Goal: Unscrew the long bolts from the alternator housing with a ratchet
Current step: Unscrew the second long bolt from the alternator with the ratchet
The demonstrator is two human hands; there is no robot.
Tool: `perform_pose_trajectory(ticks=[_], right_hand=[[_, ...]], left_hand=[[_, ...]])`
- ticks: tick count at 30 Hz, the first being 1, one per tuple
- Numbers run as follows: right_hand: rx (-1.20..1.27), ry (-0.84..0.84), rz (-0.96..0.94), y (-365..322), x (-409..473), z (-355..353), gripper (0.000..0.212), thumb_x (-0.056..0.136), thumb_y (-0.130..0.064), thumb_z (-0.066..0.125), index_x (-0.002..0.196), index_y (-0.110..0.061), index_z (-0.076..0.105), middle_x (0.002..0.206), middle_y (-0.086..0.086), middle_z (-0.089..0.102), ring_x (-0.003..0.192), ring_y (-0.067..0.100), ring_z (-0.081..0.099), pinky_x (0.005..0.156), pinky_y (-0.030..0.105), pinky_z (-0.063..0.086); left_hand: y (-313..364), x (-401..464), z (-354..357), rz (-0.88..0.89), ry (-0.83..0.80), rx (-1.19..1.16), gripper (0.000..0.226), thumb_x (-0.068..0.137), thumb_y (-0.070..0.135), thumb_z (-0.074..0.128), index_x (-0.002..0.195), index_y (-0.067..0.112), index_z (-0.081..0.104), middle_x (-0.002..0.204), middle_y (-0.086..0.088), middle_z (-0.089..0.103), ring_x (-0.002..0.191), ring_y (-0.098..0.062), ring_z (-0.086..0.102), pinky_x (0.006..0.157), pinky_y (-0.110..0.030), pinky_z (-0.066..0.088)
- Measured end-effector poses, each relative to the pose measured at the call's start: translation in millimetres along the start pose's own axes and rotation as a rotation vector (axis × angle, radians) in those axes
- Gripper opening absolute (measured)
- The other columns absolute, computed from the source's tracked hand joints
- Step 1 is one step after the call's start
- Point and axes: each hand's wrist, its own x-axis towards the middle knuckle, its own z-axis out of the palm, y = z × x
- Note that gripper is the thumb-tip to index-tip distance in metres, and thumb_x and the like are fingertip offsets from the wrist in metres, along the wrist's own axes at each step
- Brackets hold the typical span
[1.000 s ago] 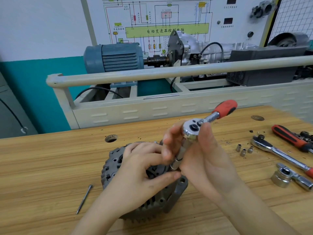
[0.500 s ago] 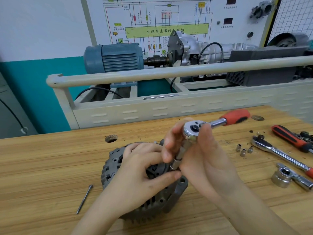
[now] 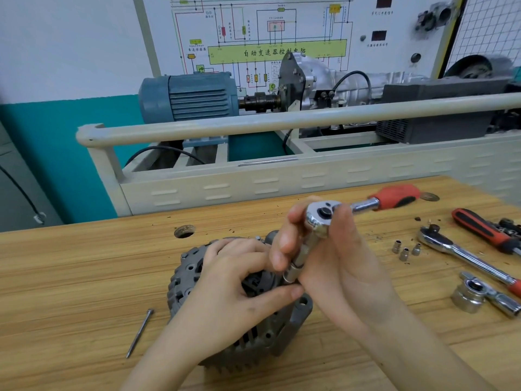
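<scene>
Lying loose near the front of the wooden table (image 3: 70, 277), one long bolt (image 3: 139, 333). Holding the gray alternator housing (image 3: 253, 328) down with the left hand (image 3: 234, 289), fingers curled over its top. Gripping the ratchet (image 3: 324, 218) at its silver head with the right hand (image 3: 335, 263), socket down on the housing, red handle pointing right toward other tools (image 3: 465, 249) farther back.

Bright even light; curved wide-angle edges
</scene>
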Motion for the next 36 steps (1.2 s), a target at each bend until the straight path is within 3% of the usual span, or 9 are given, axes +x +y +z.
perform_pose_trajectory(ticks=[2, 4, 7, 14, 18, 21, 25, 31, 36], right_hand=[[-0.01, 0.004, 0.015, 0, 0, 0, 0.039, 0.065, -0.058, 0.068, 0.081, -0.022, 0.07, 0.068, -0.006, 0.066, 0.064, 0.01, 0.061, 0.065, 0.023, 0.049], [-0.011, 0.0, 0.018, 0, 0, 0, 0.038, 0.065, -0.057, 0.069, 0.081, -0.022, 0.071, 0.067, -0.006, 0.066, 0.064, 0.009, 0.062, 0.064, 0.023, 0.05], [0.002, 0.002, 0.002, 1, -1, 1, 0.035, 0.062, -0.052, 0.074, 0.079, -0.021, 0.07, 0.066, -0.005, 0.066, 0.062, 0.009, 0.061, 0.062, 0.022, 0.049], [0.024, -0.005, -0.029, 1, -1, 1, 0.032, 0.064, -0.047, 0.076, 0.078, -0.02, 0.067, 0.068, -0.003, 0.065, 0.062, 0.011, 0.061, 0.063, 0.024, 0.049], [-0.005, 0.001, -0.003, 1, 0, 0, 0.038, 0.069, -0.056, 0.066, 0.081, -0.021, 0.069, 0.069, -0.003, 0.067, 0.062, 0.011, 0.061, 0.066, 0.024, 0.05], [-0.002, -0.007, 0.008, 1, 0, 0, 0.038, 0.07, -0.056, 0.065, 0.083, -0.021, 0.07, 0.069, -0.004, 0.067, 0.063, 0.011, 0.062, 0.066, 0.023, 0.05], [-0.025, 0.01, -0.02, 2, -1, 3, 0.037, 0.064, -0.054, 0.072, 0.08, -0.022, 0.07, 0.066, -0.005, 0.066, 0.062, 0.009, 0.061, 0.062, 0.022, 0.049], [-0.017, 0.057, -0.022, 4, 0, 6, 0.039, 0.06, -0.058, 0.072, 0.079, -0.024, 0.07, 0.064, -0.005, 0.064, 0.06, 0.009, 0.06, 0.056, 0.022, 0.048], [0.02, 0.076, 0.005, 5, 0, 5, 0.053, 0.076, -0.065, 0.043, 0.089, -0.021, 0.069, 0.071, -0.002, 0.066, 0.061, 0.01, 0.059, 0.059, 0.022, 0.048]], left_hand=[[1, 0, -2, -0.005, -0.013, -0.022, 0.017, 0.063, 0.063, 0.052, 0.076, 0.055, 0.06, 0.108, 0.039, 0.049, 0.105, 0.021, 0.034, 0.095, -0.008, 0.014], [2, 0, -2, -0.001, -0.03, -0.021, 0.014, 0.063, 0.063, 0.051, 0.077, 0.063, 0.054, 0.102, 0.041, 0.049, 0.103, 0.019, 0.036, 0.098, -0.014, 0.017], [1, 1, -1, -0.01, -0.008, -0.008, 0.017, 0.061, 0.064, 0.052, 0.062, 0.047, 0.057, 0.1, 0.034, 0.053, 0.103, 0.014, 0.041, 0.098, -0.014, 0.016], [1, 1, 0, -0.038, 0.005, -0.014, 0.03, 0.059, 0.065, 0.053, 0.066, 0.037, 0.061, 0.099, 0.022, 0.058, 0.104, 0.006, 0.045, 0.099, -0.017, 0.017], [5, 1, -3, -0.018, -0.026, -0.038, 0.022, 0.061, 0.064, 0.052, 0.083, 0.062, 0.052, 0.11, 0.037, 0.048, 0.106, 0.017, 0.037, 0.096, -0.023, 0.024], [5, 1, -4, -0.007, -0.039, -0.036, 0.02, 0.062, 0.064, 0.05, 0.082, 0.068, 0.05, 0.108, 0.045, 0.045, 0.104, 0.024, 0.031, 0.095, -0.023, 0.024], [3, 1, -2, -0.005, -0.019, -0.038, 0.009, 0.061, 0.063, 0.052, 0.068, 0.058, 0.055, 0.1, 0.038, 0.051, 0.103, 0.016, 0.038, 0.099, -0.018, 0.018], [-5, 0, 1, 0.035, 0.011, -0.016, 0.045, 0.065, 0.06, 0.053, 0.069, 0.017, 0.065, 0.088, 0.007, 0.064, 0.102, 0.003, 0.048, 0.103, -0.029, 0.021], [-2, -1, 1, 0.014, 0.027, 0.013, 0.053, 0.065, 0.063, 0.047, 0.075, 0.015, 0.069, 0.094, 0.007, 0.064, 0.101, 0.023, 0.036, 0.093, 0.0, 0.009]])
